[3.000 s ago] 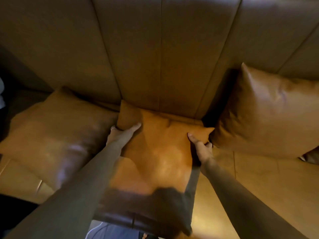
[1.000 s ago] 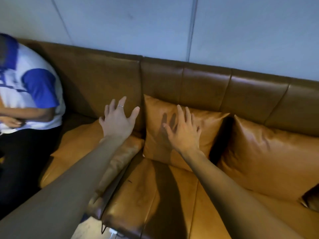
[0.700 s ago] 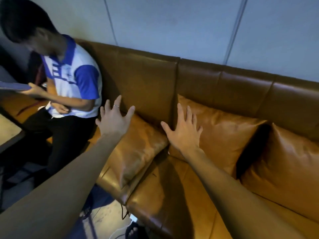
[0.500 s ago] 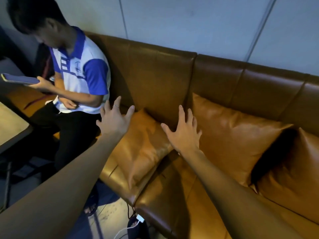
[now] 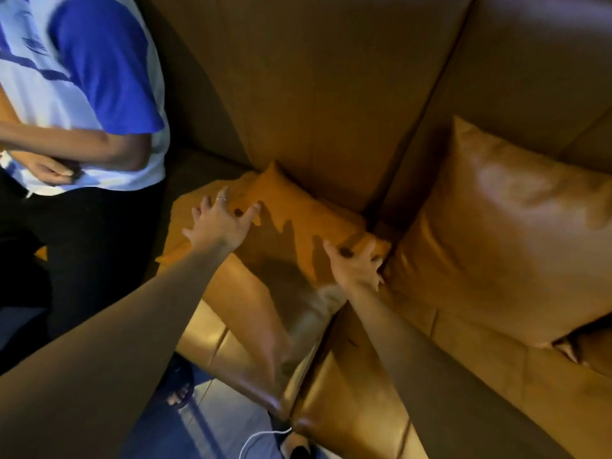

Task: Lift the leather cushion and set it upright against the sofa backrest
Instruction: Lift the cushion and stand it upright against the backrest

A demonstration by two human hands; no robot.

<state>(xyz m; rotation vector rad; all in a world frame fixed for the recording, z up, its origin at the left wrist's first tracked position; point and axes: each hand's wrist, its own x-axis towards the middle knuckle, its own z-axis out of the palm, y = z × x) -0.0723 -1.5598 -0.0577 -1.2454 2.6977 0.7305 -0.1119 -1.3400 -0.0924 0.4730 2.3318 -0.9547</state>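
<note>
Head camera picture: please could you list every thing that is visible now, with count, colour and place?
flat leather cushion: 1, tan-orange, lying on the seat below the backrest, under both hands
upright leather cushion: 1, tan-brown, to the right, leaning on the backrest
sofa backrest: 1, brown, across the top
sofa seat: 1, tan, glossy, bottom centre and right
seated person: 1, white and blue shirt, dark trousers, upper left
white cable: 1, on the floor at the bottom edge
left hand: 1, ring on one finger, fingers spread on the flat cushion's left part
right hand: 1, at the flat cushion's right corner; grip unclear
</note>
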